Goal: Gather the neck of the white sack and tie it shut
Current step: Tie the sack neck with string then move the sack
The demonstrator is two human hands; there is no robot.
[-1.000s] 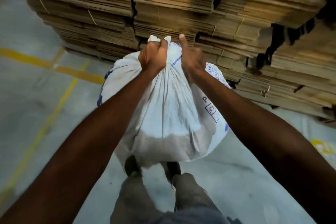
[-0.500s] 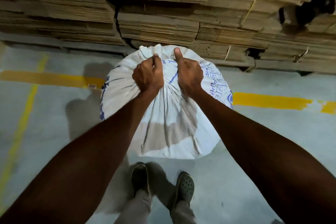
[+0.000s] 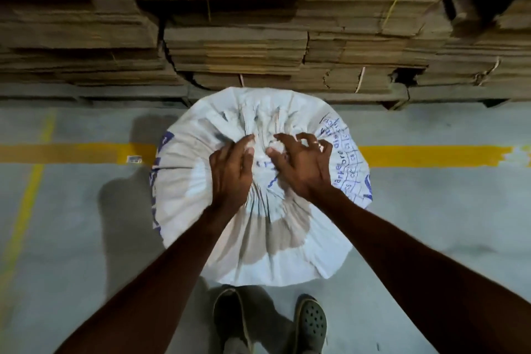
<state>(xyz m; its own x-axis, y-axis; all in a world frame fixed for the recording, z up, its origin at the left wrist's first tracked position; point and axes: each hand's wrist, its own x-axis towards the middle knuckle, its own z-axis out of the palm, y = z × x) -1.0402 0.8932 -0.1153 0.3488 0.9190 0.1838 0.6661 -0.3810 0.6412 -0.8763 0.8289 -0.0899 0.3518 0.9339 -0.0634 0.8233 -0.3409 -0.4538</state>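
The white sack (image 3: 275,241), printed with blue lettering, stands full on the floor in front of my feet, seen from above. Its neck (image 3: 260,158) is bunched into pleats at the top centre, pressed low between my hands. My left hand (image 3: 230,172) lies on the sack with fingers straight and its fingertips pinching the folds on the left of the bunch. My right hand (image 3: 301,164) hovers over the right side, fingers spread and curled, thumb touching the bunched cloth. No cord or string is visible.
Tall stacks of flattened cardboard (image 3: 235,46) form a wall directly behind the sack. A yellow floor line (image 3: 431,156) runs left to right under the sack, and a thinner one (image 3: 26,204) runs along the left. My shoes (image 3: 311,322) stand just below the sack.
Both fists have let go of the raised neck. The neck has dropped flat onto the sack top, and my hands have opened out over it. The view has tilted further down.
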